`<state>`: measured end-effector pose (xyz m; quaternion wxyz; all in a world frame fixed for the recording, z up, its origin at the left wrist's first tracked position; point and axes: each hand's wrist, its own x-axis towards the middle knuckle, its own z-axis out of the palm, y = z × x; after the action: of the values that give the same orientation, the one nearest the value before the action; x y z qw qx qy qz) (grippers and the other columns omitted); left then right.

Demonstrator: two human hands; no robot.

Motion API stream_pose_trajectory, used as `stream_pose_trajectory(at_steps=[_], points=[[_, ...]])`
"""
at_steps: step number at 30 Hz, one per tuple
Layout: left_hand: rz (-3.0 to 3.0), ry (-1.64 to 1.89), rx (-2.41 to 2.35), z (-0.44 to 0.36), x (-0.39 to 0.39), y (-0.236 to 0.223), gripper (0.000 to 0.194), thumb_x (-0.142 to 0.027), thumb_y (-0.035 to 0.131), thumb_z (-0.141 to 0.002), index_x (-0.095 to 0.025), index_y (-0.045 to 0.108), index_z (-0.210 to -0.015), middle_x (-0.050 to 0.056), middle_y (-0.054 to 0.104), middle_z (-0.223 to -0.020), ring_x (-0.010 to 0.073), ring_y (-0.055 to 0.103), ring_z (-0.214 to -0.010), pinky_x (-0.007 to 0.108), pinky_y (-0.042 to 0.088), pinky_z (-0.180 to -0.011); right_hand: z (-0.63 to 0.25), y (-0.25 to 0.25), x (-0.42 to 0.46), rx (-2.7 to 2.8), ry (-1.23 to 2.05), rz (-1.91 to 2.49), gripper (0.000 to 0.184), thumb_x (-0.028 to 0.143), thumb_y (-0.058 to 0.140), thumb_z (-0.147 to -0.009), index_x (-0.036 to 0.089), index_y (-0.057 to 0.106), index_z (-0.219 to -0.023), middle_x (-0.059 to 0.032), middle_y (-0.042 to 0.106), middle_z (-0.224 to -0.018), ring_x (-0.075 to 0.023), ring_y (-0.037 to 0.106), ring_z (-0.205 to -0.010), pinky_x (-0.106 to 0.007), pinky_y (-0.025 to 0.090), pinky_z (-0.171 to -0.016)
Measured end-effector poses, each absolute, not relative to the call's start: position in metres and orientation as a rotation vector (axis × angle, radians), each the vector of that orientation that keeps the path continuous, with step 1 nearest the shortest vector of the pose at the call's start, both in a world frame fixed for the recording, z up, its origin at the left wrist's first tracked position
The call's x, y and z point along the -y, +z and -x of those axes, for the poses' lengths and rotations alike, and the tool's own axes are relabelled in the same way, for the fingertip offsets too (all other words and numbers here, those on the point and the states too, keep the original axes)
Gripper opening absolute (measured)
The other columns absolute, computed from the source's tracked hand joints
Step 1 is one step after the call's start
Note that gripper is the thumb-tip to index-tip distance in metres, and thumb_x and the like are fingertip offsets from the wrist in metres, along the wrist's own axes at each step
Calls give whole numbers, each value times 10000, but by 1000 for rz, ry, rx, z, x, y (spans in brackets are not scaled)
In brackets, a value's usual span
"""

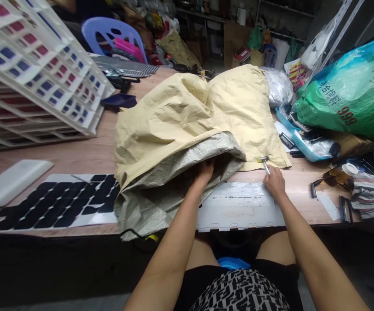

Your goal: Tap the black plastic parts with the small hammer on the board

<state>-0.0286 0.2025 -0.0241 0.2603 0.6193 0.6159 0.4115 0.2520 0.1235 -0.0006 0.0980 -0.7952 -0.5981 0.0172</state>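
A large yellow woven sack [164, 112] lies across the table with its mouth turned toward me, showing a grey lining [180, 166]. My left hand [205, 170] reaches into that mouth; its fingers disappear in the dark inside, so I cannot see what they touch. My right hand [275, 181] grips the metal handle of a small hammer [263, 160] with a yellow-tipped head. The hammer's head is over the sack's lower right corner. Between my forearms, a pale flat board [238, 211] lies at the table's front edge.
White plastic crates [44, 73] stand at the left, behind a white box-shaped device [12, 181] and a sheet of black pads [64, 203]. To the right are a blue basket [312, 149], a brown bottle [337, 175], striped cloth [371, 198] and a bulging green bag [351, 90].
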Motion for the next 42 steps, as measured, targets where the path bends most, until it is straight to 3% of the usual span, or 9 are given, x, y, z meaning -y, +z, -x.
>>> stream_pose_trajectory(at_steps=[3, 8, 12, 19, 26, 33, 42], points=[[-1748, 1086, -1685, 31, -150, -20, 261, -381, 587, -919, -186, 646, -1082, 106, 702, -985, 276, 655, -935, 402, 517, -848, -252, -1, -125, 1763, 66, 2340, 466, 185, 421, -919, 232, 529, -1369, -104, 553, -1153, -245, 514, -1065, -329, 426, -872], [-2160, 994, -1320, -3, -89, -18, 146, -274, 550, -948, -196, 645, -1029, 66, 673, -997, 235, 576, -955, 370, 476, -888, -253, -1, -125, 1746, 86, 2336, 468, 196, 427, -923, 225, 527, -1380, -109, 550, -1148, -244, 508, -1068, -328, 419, -873], [-2230, 837, -1241, -20, -95, -33, 133, -265, 598, -922, -193, 664, -1014, 61, 647, -968, 235, 554, -933, 381, 468, -891, -253, 0, -124, 1736, 86, 2340, 459, 204, 428, -928, 231, 536, -1374, -105, 555, -1151, -238, 508, -1072, -318, 418, -866], [-2009, 908, -1103, -13, -113, -45, 180, -212, 756, -754, -201, 694, -923, 16, 649, -890, 178, 610, -877, 295, 481, -828, -254, 0, -128, 1718, 77, 2350, 409, 320, 456, -963, 219, 553, -1348, -111, 573, -1167, -241, 517, -1055, -323, 411, -863], [-1998, 873, -1145, -16, -114, -41, 133, -230, 730, -786, -207, 735, -918, 21, 657, -868, 180, 603, -876, 297, 472, -819, -244, 22, -104, 1615, 185, 2212, 313, 230, 397, -949, 156, 675, -1074, -104, 603, -993, -214, 536, -910, -308, 423, -812], [-1952, 903, -1166, -18, -114, -41, 132, -250, 740, -799, -201, 764, -919, 20, 656, -847, 164, 594, -827, 280, 456, -763, -202, 23, -12, 1754, 486, 1664, 383, 335, 430, -984, 201, 615, -1291, -82, 655, -1047, -199, 620, -931, -331, 508, -843], [-1930, 927, -1164, -20, -115, -42, 138, -209, 740, -792, -208, 776, -925, 8, 636, -811, 152, 582, -806, 267, 449, -750, -186, 16, -2, 1852, 403, 1560, 414, 274, 392, -1005, 245, 575, -1376, -90, 649, -1059, -206, 628, -994, -371, 525, -924]])
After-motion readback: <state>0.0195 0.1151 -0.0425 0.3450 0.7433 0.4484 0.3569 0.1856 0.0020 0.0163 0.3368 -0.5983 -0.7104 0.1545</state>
